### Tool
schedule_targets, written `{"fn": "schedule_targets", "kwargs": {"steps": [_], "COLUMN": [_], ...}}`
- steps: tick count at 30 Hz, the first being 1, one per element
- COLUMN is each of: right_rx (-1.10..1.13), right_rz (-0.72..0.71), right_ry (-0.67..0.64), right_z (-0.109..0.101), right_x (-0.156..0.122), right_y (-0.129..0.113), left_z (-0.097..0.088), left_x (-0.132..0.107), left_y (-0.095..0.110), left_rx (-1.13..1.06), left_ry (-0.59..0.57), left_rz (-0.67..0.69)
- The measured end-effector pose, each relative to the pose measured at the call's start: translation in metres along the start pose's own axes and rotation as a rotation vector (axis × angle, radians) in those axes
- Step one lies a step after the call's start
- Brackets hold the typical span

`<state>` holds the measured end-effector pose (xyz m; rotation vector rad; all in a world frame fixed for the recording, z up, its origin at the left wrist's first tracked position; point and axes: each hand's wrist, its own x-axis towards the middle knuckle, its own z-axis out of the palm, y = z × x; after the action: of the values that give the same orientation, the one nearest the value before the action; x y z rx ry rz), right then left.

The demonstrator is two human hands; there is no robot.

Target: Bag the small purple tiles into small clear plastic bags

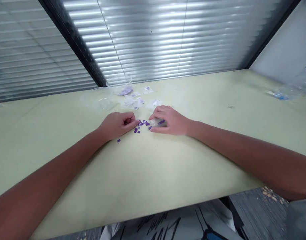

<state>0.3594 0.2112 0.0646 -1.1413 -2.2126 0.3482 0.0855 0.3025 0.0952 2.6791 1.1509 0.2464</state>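
Several small purple pieces (141, 125) lie scattered on the pale green table (153, 166) between my hands. My left hand (117, 124) rests on the table with its fingers curled and pinched at the left edge of the pieces; what it pinches is too small to tell. My right hand (169, 120) is closed on a small clear plastic bag (156, 122) that holds some purple pieces, its mouth toward the scatter.
Behind the hands lie several small clear bags (136, 101) with purple bits. Two clear plastic bowls stand farther back, an empty bowl (99, 98) and a bowl holding purple pieces (119, 85). A clear plastic bottle (292, 87) lies at the far right. Window blinds rise behind the table.
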Motion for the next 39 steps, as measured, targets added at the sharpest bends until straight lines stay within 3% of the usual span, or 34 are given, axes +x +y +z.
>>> {"fn": "schedule_targets", "kwargs": {"steps": [39], "right_rx": [-0.012], "right_rz": [0.001], "right_ry": [-0.015], "right_z": [-0.004], "right_x": [0.0], "right_y": [-0.0026], "left_z": [0.0008], "left_x": [0.0011], "left_y": [-0.0012], "left_rx": [0.022], "left_ry": [0.016], "left_rz": [0.017]}}
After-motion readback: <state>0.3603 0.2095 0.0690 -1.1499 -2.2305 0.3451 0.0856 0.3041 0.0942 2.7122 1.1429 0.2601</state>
